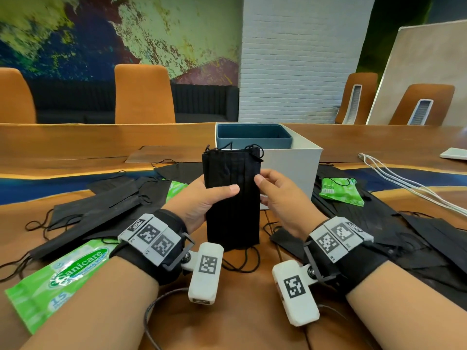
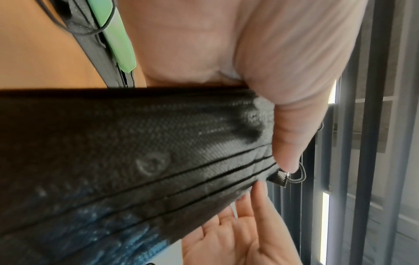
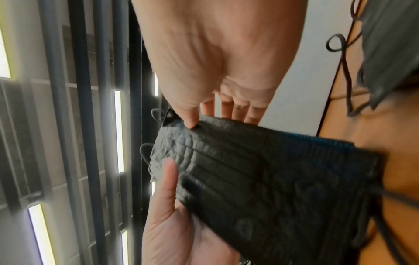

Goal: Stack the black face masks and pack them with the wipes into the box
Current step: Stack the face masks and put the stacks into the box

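A stack of black face masks (image 1: 231,173) stands on end on the wooden table, ear loops trailing at top and bottom. My left hand (image 1: 217,194) grips its left side, thumb across the front and fingers hidden behind. My right hand (image 1: 265,184) pinches the right edge, thumb in front, fingers behind. The left wrist view shows the pleated stack (image 2: 136,152) under my left thumb (image 2: 288,116); in the right wrist view the stack (image 3: 272,179) sits between both hands. The white box (image 1: 295,168) with a blue insert (image 1: 252,137) stands just behind. Green wipes packs lie at front left (image 1: 55,276), mid left (image 1: 175,189) and right (image 1: 340,192).
Loose black masks are scattered on the table to the left (image 1: 101,205) and right (image 1: 417,238). White cables (image 1: 404,185) run along the right side. Orange chairs (image 1: 144,94) stand behind the far table edge.
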`<state>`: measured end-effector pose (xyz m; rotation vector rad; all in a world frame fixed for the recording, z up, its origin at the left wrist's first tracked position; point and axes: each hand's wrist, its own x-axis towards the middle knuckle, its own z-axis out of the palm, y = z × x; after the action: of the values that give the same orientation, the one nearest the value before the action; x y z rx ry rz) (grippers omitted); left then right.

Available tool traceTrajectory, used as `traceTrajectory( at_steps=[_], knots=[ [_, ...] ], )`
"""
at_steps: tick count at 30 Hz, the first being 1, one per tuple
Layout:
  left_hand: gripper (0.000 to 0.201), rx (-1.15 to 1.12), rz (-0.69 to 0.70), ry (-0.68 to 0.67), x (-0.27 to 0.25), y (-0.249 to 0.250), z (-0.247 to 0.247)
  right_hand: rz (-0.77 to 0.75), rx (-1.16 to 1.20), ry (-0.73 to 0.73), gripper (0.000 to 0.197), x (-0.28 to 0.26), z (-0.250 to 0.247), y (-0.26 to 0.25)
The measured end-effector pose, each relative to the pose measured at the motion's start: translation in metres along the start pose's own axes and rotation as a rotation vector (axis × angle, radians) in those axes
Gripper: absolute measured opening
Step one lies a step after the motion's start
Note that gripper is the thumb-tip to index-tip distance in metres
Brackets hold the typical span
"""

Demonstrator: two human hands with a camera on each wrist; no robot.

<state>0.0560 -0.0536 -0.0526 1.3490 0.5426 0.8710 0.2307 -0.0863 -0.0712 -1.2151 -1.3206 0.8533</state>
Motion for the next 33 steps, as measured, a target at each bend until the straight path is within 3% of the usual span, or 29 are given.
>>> traceTrajectory(
  at_steps=[5,10,13,20,33],
  knots=[
    [0.030,0.010,-0.022,0.050,0.001,0.000,0.003,0.089,0.086,-0.140,0.040,0.001,0.008,0.001],
    [0.023,-0.071,0.005,0.110,0.000,0.009,0.003,0.132,0.334,-0.239,0.038,-0.007,0.001,-0.004],
    [0.020,-0.122,0.031,0.159,0.001,0.012,0.005,0.111,0.395,-0.221,0.034,-0.012,-0.005,-0.013],
    [0.022,-0.214,0.034,0.209,0.001,0.013,0.009,0.125,0.327,-0.216,0.030,-0.021,-0.009,-0.011],
    [0.046,-0.546,-0.012,0.248,0.009,0.016,0.010,0.133,0.186,-0.186,0.028,-0.021,0.002,-0.006]
  ],
)
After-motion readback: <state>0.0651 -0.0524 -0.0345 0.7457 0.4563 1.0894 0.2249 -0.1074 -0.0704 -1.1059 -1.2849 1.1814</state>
